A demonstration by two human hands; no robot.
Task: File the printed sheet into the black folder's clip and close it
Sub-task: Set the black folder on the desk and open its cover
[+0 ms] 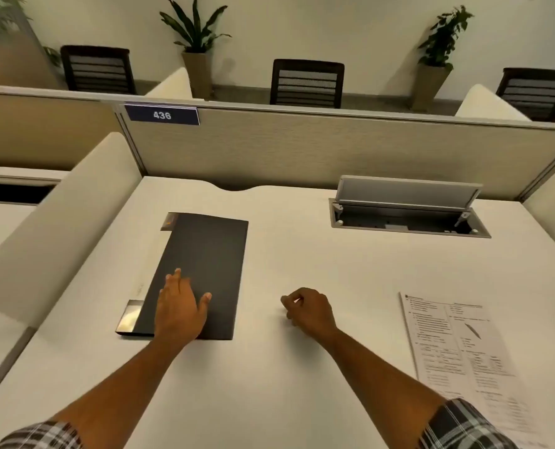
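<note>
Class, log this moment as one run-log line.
black folder closed; left hand flat on it; right hand curled, empty; printed sheet unfiled on desk

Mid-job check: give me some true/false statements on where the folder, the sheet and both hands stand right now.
1. The black folder lies closed on the desk. True.
2. The left hand rests flat on the folder's cover. True.
3. The printed sheet is already clipped inside the folder. False: it lies on the desk at the right, apart from the folder.
4. The right hand holds the sheet. False: it is curled on the desk between folder and sheet, holding nothing.
5. The cable hatch lid at the back of the desk stands raised. True.
</note>
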